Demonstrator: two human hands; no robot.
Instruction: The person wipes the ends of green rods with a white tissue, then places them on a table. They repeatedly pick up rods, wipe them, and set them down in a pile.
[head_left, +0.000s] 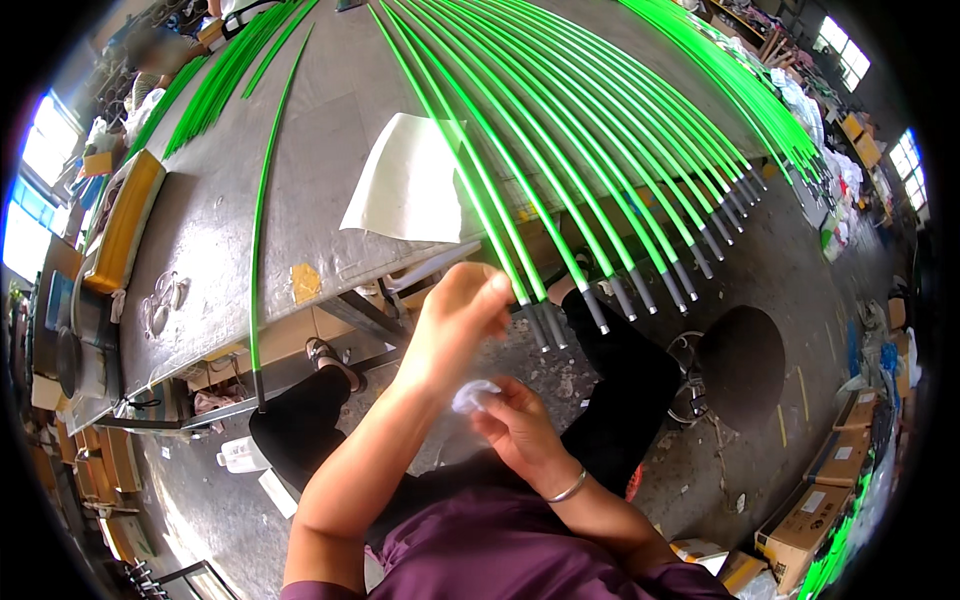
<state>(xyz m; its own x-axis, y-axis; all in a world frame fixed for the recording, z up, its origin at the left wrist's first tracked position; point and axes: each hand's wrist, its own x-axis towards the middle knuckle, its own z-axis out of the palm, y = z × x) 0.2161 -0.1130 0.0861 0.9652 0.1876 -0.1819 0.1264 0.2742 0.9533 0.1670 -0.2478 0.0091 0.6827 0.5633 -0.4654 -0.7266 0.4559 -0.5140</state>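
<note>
My right hand (520, 430), with a bangle on its wrist, pinches a crumpled white wad of cloth or tissue (472, 397) low in front of my body. Above it my left hand (462, 315) is closed, its fingers curled and the thumb beside the nearest green rod (484, 215). Whether those fingers grip that rod or something small is hidden. Several green rods with dark grey ends (622, 298) lie fanned out, their ends jutting past the table edge towards me. One separate green rod (262, 215) lies further left, its dark end also over the edge.
A white sheet (405, 185) lies on the grey table (320, 150) under the nearest rods. More green rods are bundled at the far left (225, 85) and far right (740, 85). A round dark stool (742, 368) stands right of my legs; cardboard boxes (808, 518) line the right side.
</note>
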